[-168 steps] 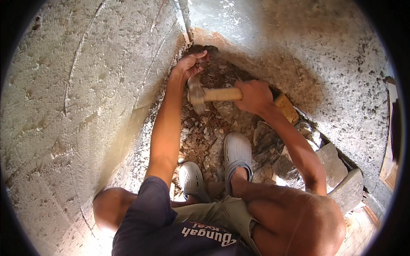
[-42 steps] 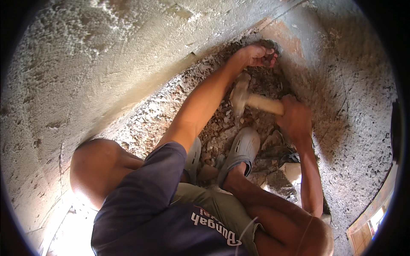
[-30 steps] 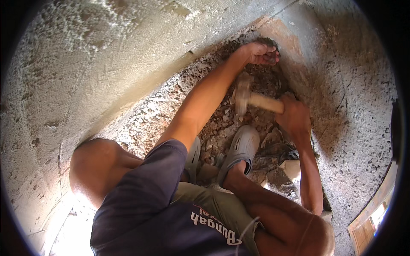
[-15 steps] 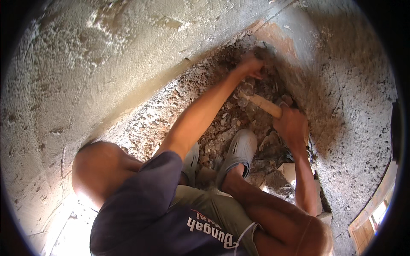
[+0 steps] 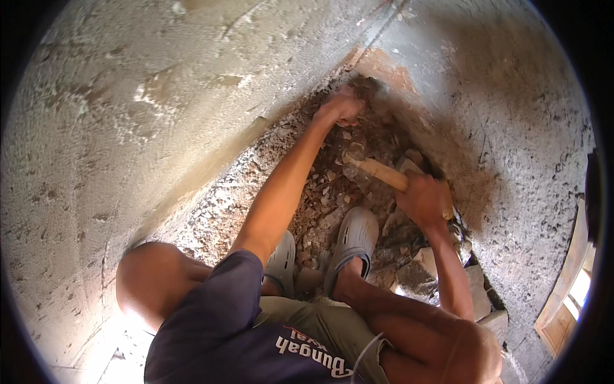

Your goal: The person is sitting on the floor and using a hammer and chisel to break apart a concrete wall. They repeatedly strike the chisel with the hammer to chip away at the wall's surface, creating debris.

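Note:
My left hand (image 5: 344,106) reaches deep into the corner between two rough walls, down by the broken ground. Its fingers are curled closed; what they hold is hidden in dust and shadow. In my right hand (image 5: 422,200) is a hammer (image 5: 384,174), gripped by its pale wooden handle. The hammer's dusty head (image 5: 353,155) points left, just above the rubble and apart from my left hand. Loose soil and stone chips (image 5: 326,185) lie beneath both hands.
Grey clogs (image 5: 358,233) on my feet stand in the rubble. Plastered walls rise at the left (image 5: 160,121) and right (image 5: 511,147), meeting beyond my left hand. Broken blocks (image 5: 419,272) lie below my right forearm. A wooden board (image 5: 559,320) stands at the far right.
The whole view has shifted, so the corner and both hands appear farther left and a little lower. Both hands stay closed, with the hammer still in my right.

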{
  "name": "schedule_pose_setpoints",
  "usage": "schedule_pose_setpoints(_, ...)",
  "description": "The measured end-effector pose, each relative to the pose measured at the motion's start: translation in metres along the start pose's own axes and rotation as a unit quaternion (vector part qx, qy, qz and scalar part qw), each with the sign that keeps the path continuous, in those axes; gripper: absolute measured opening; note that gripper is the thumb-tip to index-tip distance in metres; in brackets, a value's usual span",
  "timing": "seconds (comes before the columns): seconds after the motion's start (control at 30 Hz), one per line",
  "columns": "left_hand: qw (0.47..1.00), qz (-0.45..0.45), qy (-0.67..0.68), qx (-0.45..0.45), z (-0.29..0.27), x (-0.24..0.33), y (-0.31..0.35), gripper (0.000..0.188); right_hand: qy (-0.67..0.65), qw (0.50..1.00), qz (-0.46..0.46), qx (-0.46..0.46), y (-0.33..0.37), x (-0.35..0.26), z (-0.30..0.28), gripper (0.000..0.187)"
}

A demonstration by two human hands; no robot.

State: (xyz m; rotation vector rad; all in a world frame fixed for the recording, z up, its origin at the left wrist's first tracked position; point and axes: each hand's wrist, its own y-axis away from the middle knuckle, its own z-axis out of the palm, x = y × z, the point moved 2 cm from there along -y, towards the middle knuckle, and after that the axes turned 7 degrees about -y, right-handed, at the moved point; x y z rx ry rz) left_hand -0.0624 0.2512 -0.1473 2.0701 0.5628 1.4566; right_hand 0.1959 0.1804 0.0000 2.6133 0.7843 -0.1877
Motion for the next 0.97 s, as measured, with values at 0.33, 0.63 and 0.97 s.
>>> schedule_pose_setpoints(0.33,0.982,-0.049,-0.16,0.087,-0.009,0.026,-0.002,0.037,-0.01,1.0,0.01,-0.022,0.004,0.0,0.001,0.028)
schedule_pose_setpoints(0.63,0.985,-0.041,-0.085,-0.143,-0.034,0.009,0.068,0.034,-0.017,1.0,0.016,-0.01,0.013,0.008,-0.003,0.03)
schedule_pose_setpoints(0.97,0.999,-0.031,0.002,-0.038,0.005,-0.014,-0.001,0.036,-0.017,1.0,0.009,-0.008,0.009,0.007,-0.007,0.03)
